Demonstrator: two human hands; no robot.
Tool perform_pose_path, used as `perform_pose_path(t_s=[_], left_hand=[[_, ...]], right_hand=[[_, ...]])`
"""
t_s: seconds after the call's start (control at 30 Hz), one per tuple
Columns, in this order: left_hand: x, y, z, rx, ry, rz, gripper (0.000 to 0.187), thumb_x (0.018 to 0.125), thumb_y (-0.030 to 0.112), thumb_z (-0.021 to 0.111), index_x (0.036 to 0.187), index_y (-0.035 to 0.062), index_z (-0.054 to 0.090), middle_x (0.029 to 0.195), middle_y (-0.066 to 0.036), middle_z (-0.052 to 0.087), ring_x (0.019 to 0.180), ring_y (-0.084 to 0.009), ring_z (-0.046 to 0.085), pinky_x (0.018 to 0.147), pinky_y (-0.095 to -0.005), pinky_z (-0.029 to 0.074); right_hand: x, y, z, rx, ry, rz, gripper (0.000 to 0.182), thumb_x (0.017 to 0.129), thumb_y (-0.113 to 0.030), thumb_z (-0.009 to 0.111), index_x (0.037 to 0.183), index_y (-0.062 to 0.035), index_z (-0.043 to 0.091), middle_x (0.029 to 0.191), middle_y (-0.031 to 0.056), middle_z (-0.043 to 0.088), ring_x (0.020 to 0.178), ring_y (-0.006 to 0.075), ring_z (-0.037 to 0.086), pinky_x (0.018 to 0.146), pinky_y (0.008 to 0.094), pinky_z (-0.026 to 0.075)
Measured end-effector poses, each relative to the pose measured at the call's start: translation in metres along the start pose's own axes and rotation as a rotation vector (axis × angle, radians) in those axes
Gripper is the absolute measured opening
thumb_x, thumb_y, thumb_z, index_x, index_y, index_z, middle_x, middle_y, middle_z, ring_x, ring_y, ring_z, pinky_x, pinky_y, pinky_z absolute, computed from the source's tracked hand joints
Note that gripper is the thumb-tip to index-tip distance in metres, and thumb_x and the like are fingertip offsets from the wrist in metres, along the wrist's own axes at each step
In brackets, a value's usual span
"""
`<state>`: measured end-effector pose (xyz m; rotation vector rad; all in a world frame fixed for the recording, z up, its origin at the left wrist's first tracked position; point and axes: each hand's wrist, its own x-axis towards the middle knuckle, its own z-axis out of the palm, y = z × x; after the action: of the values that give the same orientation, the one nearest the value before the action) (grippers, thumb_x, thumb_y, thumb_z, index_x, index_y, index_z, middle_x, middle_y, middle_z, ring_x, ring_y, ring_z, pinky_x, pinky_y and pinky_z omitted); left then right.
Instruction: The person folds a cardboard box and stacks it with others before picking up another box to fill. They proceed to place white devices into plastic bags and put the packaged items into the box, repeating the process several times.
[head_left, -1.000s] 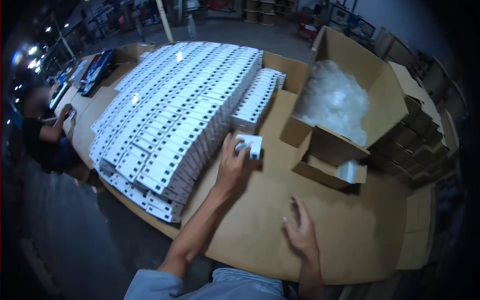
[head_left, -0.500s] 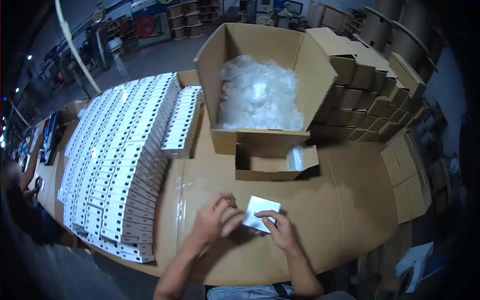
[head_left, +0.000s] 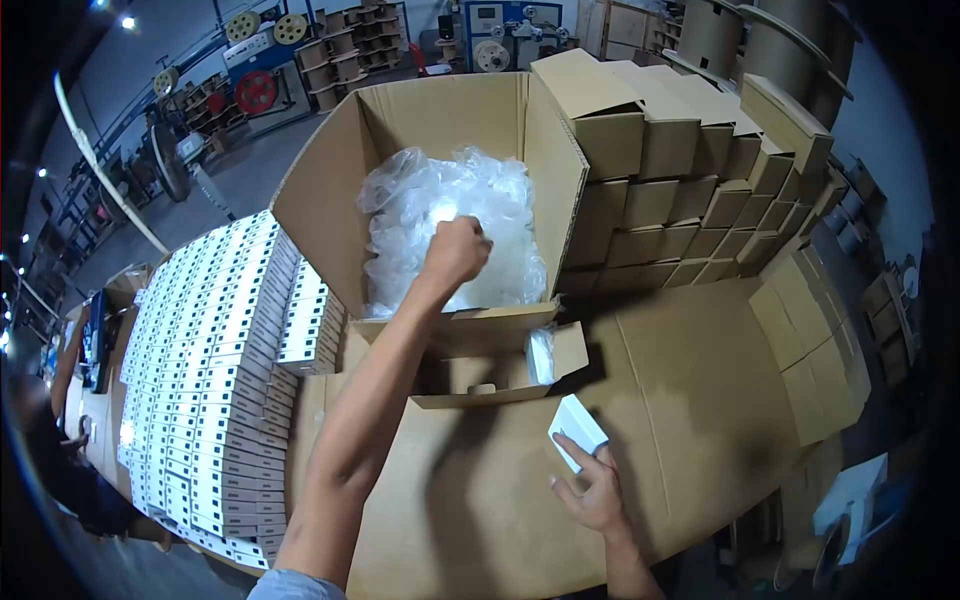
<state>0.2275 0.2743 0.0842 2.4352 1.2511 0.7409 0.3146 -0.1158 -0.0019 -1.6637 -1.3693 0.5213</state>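
Note:
My left hand [head_left: 458,250] is reached over the tall cardboard carton [head_left: 330,185], above a heap of clear plastic bags [head_left: 430,190]. Its fingers are curled in, and whatever they may hold is hidden. My right hand [head_left: 595,492] grips a small flat white box [head_left: 577,432], tilted, near the front of the cardboard-covered table [head_left: 520,540]. Between my hands and the carton stands a low open cardboard box [head_left: 475,400]. One plastic-wrapped white box [head_left: 540,357] stands at its right end.
Rows of stacked white boxes [head_left: 200,370] fill the table's left side, with a shorter stack [head_left: 308,330] beside them. Brown cardboard boxes [head_left: 660,205] are piled at the back right. Another person [head_left: 70,460] is at the far left edge.
My left hand has moved from beside the white box up and forward over the plastic bags. My right hand and the white box have shifted right. The camera view has turned somewhat.

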Motion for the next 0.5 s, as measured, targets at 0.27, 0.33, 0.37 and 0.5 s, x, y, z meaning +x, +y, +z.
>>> perform_pose_path(t_s=[0.27, 0.33, 0.37, 0.5], left_hand=[[-0.073, 0.008, -0.078, -0.849, 0.205, -0.028, 0.015, 0.097, 0.011, 0.071, 0.092, 0.0051, 0.058, 0.081, -0.004, 0.069, 0.067, -0.0053, 0.059, 0.059, -0.0223, 0.042], [-0.123, 0.020, -0.090, -0.995, 0.262, -0.064, 0.016, 0.097, 0.012, 0.073, 0.094, 0.0055, 0.058, 0.082, -0.003, 0.068, 0.066, -0.0056, 0.058, 0.059, -0.0215, 0.043], [-0.149, 0.018, -0.088, -1.057, 0.296, -0.106, 0.019, 0.096, 0.013, 0.075, 0.091, 0.0052, 0.058, 0.081, -0.001, 0.066, 0.069, -0.0061, 0.058, 0.064, -0.0224, 0.045], [-0.250, 0.036, -0.072, -1.146, 0.404, -0.280, 0.023, 0.094, 0.013, 0.077, 0.085, 0.0050, 0.058, 0.083, 0.000, 0.065, 0.076, -0.0058, 0.057, 0.070, -0.0228, 0.047]], right_hand=[[0.039, -0.026, 0.004, 0.356, 0.095, -0.002, 0.040, 0.087, -0.008, 0.076, 0.127, -0.0079, 0.072, 0.122, 0.0154, 0.062, 0.104, 0.0220, 0.064, 0.082, 0.0313, 0.053], [0.056, -0.051, 0.009, 0.419, 0.121, -0.053, 0.038, 0.089, -0.012, 0.077, 0.126, -0.0064, 0.072, 0.122, 0.0149, 0.062, 0.104, 0.0206, 0.063, 0.082, 0.0309, 0.053], [0.063, -0.062, 0.013, 0.443, 0.104, -0.042, 0.039, 0.090, -0.019, 0.079, 0.125, -0.0043, 0.072, 0.123, 0.0149, 0.061, 0.105, 0.0203, 0.063, 0.083, 0.0308, 0.053], [0.071, -0.078, 0.063, 0.380, 0.167, -0.135, 0.044, 0.086, -0.030, 0.085, 0.119, -0.0021, 0.073, 0.105, 0.0122, 0.067, 0.091, 0.0190, 0.064, 0.072, 0.0311, 0.052]])
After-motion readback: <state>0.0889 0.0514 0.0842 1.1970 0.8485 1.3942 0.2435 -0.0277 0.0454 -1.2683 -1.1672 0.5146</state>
